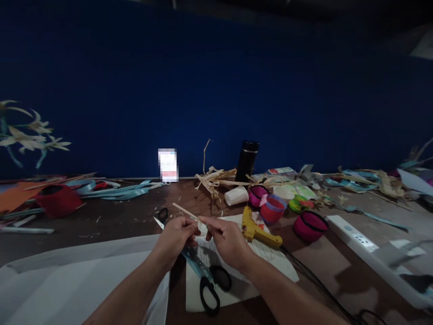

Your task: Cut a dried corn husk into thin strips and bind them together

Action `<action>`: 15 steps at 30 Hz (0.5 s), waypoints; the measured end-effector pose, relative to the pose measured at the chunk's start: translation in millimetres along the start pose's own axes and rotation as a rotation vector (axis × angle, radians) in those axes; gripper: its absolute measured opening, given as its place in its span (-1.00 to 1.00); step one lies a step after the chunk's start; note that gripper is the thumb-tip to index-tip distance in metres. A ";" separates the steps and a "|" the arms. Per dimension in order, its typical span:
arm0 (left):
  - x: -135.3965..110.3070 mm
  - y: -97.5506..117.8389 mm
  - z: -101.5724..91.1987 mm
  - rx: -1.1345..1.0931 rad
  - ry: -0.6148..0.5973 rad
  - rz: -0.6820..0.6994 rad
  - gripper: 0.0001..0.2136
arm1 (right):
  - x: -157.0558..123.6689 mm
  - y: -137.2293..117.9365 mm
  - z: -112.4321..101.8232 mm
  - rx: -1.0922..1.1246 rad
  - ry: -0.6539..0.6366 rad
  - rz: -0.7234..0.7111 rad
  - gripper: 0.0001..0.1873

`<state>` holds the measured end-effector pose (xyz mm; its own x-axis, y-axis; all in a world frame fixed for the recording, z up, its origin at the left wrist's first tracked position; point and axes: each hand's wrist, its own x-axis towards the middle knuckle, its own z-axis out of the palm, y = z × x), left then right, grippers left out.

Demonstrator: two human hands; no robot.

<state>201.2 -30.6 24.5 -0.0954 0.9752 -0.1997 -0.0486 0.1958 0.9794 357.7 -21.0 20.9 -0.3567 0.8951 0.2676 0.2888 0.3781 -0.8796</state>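
Above the paper, my left hand point(177, 239) and my right hand point(230, 239) are close together, fingers curled inward. A thin pale stick point(184, 210) slants up and left from my right fingertips, passing over the back of my left fingers. My left thumb and fingers are pinched; what lies between them is hidden. Below the hands, scissors with black handles point(210, 289) lie on a printed paper sheet point(237, 284). Another pair of scissors point(162, 215) is partly behind my left hand. On the right of the sheet rests a yellow glue gun point(255, 229).
A white sheet point(84, 280) covers the front left. Behind are dry husk strips point(216, 178), a white cup point(236, 196), a black bottle point(248, 160) and a lit phone point(168, 165). Tape rolls point(310, 226) and a white power strip point(358, 243) lie to the right.
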 end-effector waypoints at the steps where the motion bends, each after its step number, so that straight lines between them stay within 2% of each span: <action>1: -0.7 0.7 0.7 0.000 -0.007 0.000 -0.79 | -0.4 -0.5 -0.4 -0.041 0.026 -0.021 -0.65; 5: -4.5 4.0 3.4 -0.011 -0.014 -0.022 -0.77 | 5.6 6.5 -5.4 -0.082 0.147 -0.003 -0.64; 7: -5.3 5.0 3.6 -0.018 -0.001 -0.027 -0.77 | 11.1 10.5 -9.7 0.063 0.225 0.095 -0.61; 9: -5.0 5.4 3.0 -0.029 0.016 -0.019 -0.77 | 14.7 10.8 -13.6 0.322 0.217 0.210 -0.49; 12: -4.1 5.7 1.8 -0.036 0.022 -0.008 -0.75 | 13.5 6.0 -14.5 0.621 0.002 0.315 -0.33; 15: -3.6 5.2 1.1 -0.033 0.015 0.005 -0.73 | 8.9 3.7 -9.0 0.628 -0.235 0.369 -0.37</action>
<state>202.4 -33.0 30.4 -0.1110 0.9744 -0.1954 -0.0808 0.1872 0.9790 363.6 -9.5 23.6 -0.5348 0.8370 -0.1157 -0.1083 -0.2037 -0.9730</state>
